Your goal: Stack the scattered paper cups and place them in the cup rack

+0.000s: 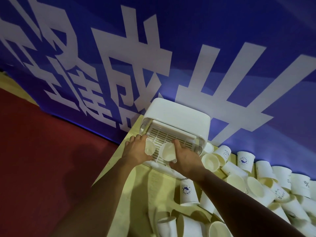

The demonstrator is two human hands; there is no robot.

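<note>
Loose cups [253, 185] heaped on table [136, 194], 3 to 5 o'clock in frame; placing step in hand at rack [177, 115].
Left hand [136, 149] is curled round left cup [150, 147], held on its side at 8 o'clock of the slatted tray [171, 136]. Right hand [186, 159] is clasped round right cup [168, 151] at the tray's 6 o'clock edge, mouth toward camera. A second rim seems to show beneath it, so a short stack is possible but not confirmed. Contact between cups and tray cannot be told. Judged: little of the task is done, as the heap remains unstacked. Next move calls for the two held cups to be nested, mouths aligned, set on the tray and let go. Counts: hands 2; held cups 2 at least; rack 1; tray 1; loose cups over twenty, exact tally prevented by overlap.
</note>
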